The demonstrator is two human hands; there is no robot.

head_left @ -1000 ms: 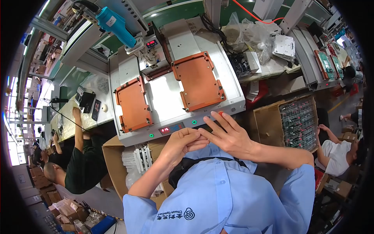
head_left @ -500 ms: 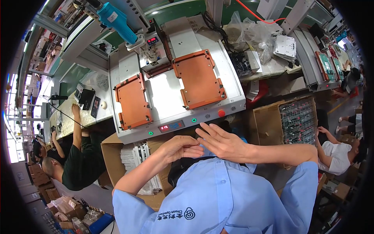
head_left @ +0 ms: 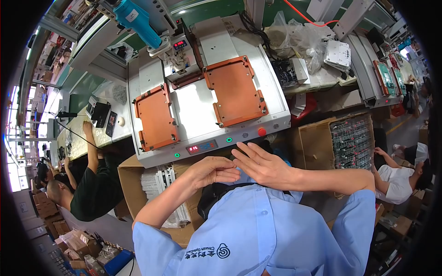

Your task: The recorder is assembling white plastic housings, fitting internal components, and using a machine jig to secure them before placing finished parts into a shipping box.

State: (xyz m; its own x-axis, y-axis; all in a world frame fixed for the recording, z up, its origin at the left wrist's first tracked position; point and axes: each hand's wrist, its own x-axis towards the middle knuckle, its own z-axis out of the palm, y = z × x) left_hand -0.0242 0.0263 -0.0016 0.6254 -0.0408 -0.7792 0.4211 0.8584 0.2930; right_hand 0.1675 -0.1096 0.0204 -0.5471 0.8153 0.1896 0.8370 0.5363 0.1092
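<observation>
My left hand (head_left: pixel 212 172) and my right hand (head_left: pixel 268 168) meet in front of my chest, at the front edge of a white machine (head_left: pixel 191 103). Its fingers loosely bent, my left hand reaches toward the right one, and their fingertips touch or overlap. The right hand is open, with fingers stretched out and slightly apart. I see nothing held in either. Beyond them, an orange-brown fixture plate (head_left: pixel 156 118) lies on the left of the machine and a larger fixture plate (head_left: pixel 235 92) on the right; both hold no part.
A blue electric screwdriver (head_left: pixel 137 24) hangs above the machine. Its front panel carries lit green buttons and a red stop button (head_left: pixel 262 132). Cardboard boxes with white parts (head_left: pixel 159 188) and circuit boards (head_left: pixel 352 142) flank me. A co-worker in dark clothes (head_left: pixel 96 191) sits at left, another in white (head_left: pixel 393 184) at right.
My hands stay together in nearly the same place, with only small finger movements. The view has shifted slightly. At right, the co-worker in white has moved a little.
</observation>
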